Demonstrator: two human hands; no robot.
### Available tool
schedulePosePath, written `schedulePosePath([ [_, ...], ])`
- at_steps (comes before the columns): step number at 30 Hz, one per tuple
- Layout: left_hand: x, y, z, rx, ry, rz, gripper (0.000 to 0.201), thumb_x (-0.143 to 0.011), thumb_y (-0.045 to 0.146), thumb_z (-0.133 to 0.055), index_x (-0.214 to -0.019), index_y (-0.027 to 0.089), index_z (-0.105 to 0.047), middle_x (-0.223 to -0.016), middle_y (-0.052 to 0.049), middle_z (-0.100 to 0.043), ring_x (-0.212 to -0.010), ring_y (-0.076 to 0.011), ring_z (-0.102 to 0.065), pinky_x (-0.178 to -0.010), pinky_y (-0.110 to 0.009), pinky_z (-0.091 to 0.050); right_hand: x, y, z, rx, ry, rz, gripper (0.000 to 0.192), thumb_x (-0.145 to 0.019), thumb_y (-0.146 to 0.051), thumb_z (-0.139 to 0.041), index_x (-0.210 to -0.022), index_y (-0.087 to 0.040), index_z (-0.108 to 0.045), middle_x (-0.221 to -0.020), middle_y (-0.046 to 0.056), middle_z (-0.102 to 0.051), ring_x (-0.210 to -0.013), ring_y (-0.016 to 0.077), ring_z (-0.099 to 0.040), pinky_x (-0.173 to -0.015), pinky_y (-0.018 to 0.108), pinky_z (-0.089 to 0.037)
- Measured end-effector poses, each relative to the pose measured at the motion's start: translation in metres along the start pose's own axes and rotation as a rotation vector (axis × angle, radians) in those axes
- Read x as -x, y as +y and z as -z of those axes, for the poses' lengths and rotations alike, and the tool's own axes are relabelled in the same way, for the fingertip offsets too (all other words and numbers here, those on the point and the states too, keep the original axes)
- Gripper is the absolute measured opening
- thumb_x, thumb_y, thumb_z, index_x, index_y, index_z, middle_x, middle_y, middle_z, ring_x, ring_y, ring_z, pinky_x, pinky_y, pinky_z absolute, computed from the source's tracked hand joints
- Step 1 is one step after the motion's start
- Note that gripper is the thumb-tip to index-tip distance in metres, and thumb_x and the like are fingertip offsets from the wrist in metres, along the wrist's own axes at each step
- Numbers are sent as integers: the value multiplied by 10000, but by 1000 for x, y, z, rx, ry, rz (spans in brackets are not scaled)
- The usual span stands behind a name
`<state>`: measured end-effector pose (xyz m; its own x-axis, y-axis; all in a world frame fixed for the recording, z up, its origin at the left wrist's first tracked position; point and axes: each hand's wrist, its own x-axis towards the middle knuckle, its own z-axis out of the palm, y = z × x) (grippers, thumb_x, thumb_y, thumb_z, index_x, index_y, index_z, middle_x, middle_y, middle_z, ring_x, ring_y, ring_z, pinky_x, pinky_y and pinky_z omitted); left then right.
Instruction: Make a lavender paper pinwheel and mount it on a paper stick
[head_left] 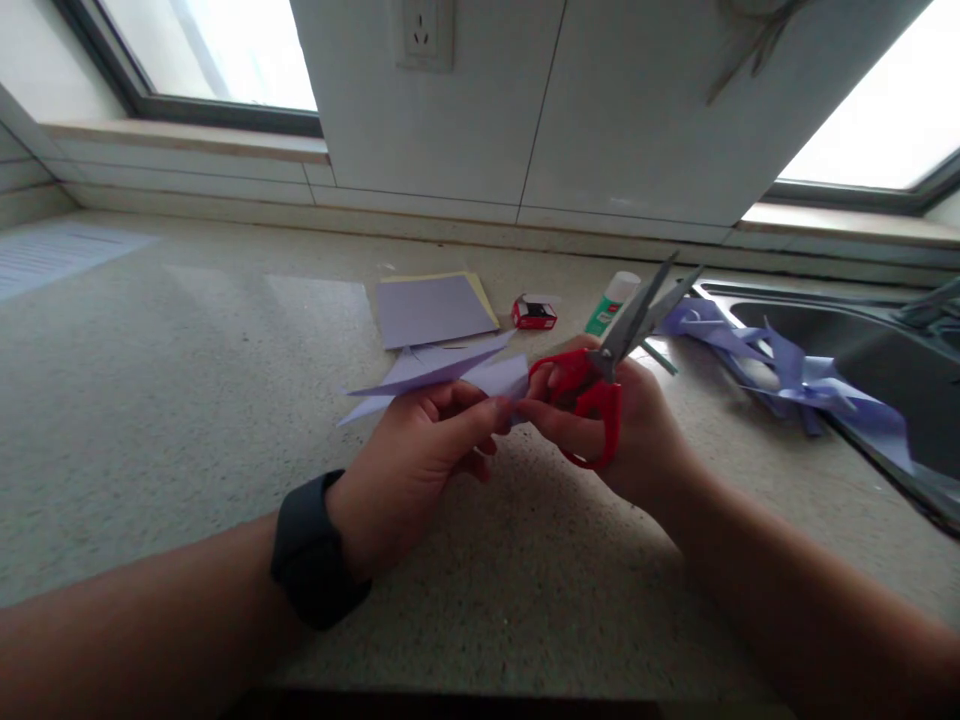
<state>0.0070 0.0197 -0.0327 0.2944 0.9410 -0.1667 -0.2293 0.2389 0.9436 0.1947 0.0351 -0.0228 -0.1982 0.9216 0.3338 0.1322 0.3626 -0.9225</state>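
Note:
My left hand [431, 440], with a dark watch [319, 550] on its wrist, is closed on a folded piece of lilac paper [427, 368] above the counter. Its thumb and fingers pinch the paper's near right edge. Red-handled scissors [607, 370] hang on the fingers of my right hand [630, 430], their blades apart and pointing up and away from the paper. The right fingertips meet the paper's right end beside my left thumb; whether they also pinch it is partly hidden.
Behind the hands lie a stack of lilac and yellow paper squares [435, 308], a small red box [534, 312] and a green glue stick [611, 302]. Lilac paper scraps [795, 370] spread to the edge of the sink [885, 350]. A printed sheet [67, 252] lies far left.

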Motion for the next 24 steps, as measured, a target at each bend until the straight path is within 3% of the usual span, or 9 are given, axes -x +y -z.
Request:
schedulePosePath([
  [7,-1,-3,2,-43,-49,-12,274,-855,422,-768,-793,162,-708,-753,4,-649,-614,-96,-549,-531,-205,-429,-1,0,0,41,7,9,356,-713,-359,-902,-767,-213,-582,-754,-11,-636,-626,131,-579,-529,269,-494],
  [13,1,-1,1,-103,-62,-13,222,-781,342,-850,-802,185,-694,-722,38,-630,-596,-82,-529,-525,-187,-416,0,-2,0,76,19,-1,305,-732,-293,-871,-764,-218,-577,-749,-12,-630,-617,131,-567,-526,274,-486],
  [18,0,-1,1,-105,-58,4,291,-842,442,-782,-764,182,-678,-667,26,-612,-573,-92,-535,-515,-198,-418,0,-2,1,51,-13,3,273,-742,-242,-829,-783,-232,-560,-753,-14,-630,-635,141,-576,-539,281,-495],
  [24,-1,-3,2,-117,-58,-4,331,-842,466,-775,-722,177,-669,-664,19,-610,-567,-94,-541,-505,-201,-425,1,-5,-1,57,3,17,325,-721,-320,-885,-779,-226,-580,-748,-16,-642,-630,139,-587,-529,268,-499],
])
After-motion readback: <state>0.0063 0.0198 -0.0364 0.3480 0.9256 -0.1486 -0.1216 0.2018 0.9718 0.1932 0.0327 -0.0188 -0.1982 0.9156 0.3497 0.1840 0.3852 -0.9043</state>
